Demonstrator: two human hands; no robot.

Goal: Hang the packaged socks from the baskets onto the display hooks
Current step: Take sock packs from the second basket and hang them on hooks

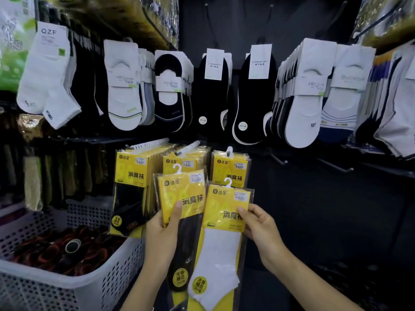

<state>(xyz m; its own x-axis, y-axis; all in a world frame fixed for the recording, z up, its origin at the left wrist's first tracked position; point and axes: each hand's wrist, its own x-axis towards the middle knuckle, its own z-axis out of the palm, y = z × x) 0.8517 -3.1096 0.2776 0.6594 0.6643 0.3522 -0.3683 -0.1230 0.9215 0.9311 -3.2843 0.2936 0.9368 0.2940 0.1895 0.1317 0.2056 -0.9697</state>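
My left hand (pixel 162 234) grips a yellow pack of dark socks (pixel 182 194), thumb on its front. My right hand (pixel 261 227) pinches the right edge of a yellow pack of white socks (pixel 221 243), which overlaps the dark pack. Both packs have white plastic hangers on top and are held upright below the display. Behind them, three rows of matching yellow packs (pixel 132 171) hang on hooks; the right-hand row (pixel 230 167) shows one pack in front. Two bare hooks (pixel 280 161) jut out to the right of these rows.
A white perforated basket (pixel 74 286) at lower left holds dark and red goods. Above, many white and black socks (pixel 213 93) hang on card headers. The dark panel at right carries another bare hook (pixel 341 168).
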